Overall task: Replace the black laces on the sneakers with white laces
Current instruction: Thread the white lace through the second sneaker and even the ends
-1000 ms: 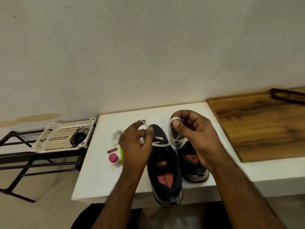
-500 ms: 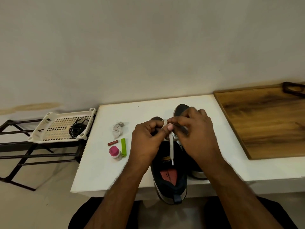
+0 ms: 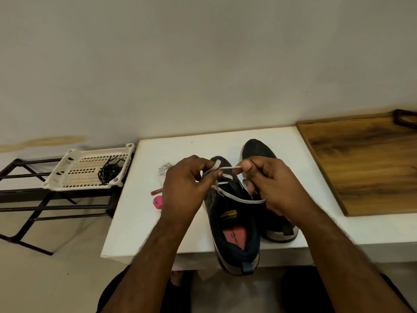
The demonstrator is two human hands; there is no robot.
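Sneakers (image 3: 234,222) on table (image 3: 140,222), tray (image 3: 67,175) left, board (image 3: 365,168) right.

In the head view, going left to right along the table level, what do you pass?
Black metal rack → white perforated tray holding the black laces → red stick → pink cap → left hand → white lace → right hand → wooden board.
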